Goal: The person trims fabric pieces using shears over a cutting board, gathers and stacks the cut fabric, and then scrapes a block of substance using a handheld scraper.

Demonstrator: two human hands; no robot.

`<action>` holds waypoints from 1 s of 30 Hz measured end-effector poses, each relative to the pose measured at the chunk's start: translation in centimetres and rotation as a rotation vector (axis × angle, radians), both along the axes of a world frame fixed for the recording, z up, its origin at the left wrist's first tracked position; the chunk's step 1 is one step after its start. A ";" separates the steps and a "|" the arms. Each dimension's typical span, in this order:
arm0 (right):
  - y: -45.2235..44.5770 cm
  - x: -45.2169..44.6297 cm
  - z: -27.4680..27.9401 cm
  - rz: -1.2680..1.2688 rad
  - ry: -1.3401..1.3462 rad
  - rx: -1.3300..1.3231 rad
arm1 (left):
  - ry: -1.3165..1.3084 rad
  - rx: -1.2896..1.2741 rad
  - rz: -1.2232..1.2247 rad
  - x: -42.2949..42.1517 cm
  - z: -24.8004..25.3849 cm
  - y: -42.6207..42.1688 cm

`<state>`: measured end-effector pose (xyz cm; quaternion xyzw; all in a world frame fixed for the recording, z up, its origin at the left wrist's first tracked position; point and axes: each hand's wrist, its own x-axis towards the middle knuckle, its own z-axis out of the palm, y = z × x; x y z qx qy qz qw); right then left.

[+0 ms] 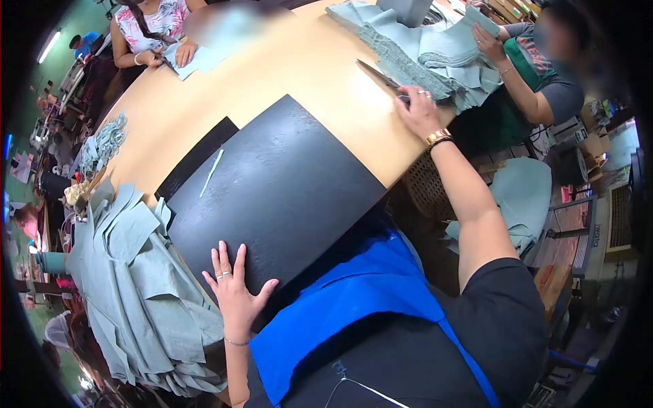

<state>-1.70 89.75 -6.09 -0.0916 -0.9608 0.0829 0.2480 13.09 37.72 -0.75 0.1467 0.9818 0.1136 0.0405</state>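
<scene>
My left hand (238, 291) lies flat with fingers spread on the near left edge of a black cutting board (282, 177). A thin strip of pale green fabric (211, 173) rests on that board. My right hand (418, 111) is closed around the dark handle of a pair of scissors (378, 73), whose blades point away to the upper left over the wooden table (279, 54). Just beyond the scissors is a thick stack of grey-green fabric (394, 47). Many grey-green cloth pieces (146, 292) hang in a pile left of my left hand.
Across the table a person (153, 27) works on pale fabric (197, 62). Another person (527, 75) at the right handles stacked cloth. Fabric scraps (103, 143) lie at the left table edge. More cloth (520, 197) sits low at my right.
</scene>
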 end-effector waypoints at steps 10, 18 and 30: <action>2.1 -9.0 1.7 0.128 -0.379 -0.534 | 0.185 -0.043 0.029 -10.2 -2.0 1.7; 6.0 3.7 1.3 0.289 -0.361 -0.413 | 0.151 -0.021 -0.080 -13.9 -3.5 9.1; -4.6 13.4 3.0 0.353 0.044 -0.318 | 0.035 0.226 -0.356 -0.1 1.8 4.1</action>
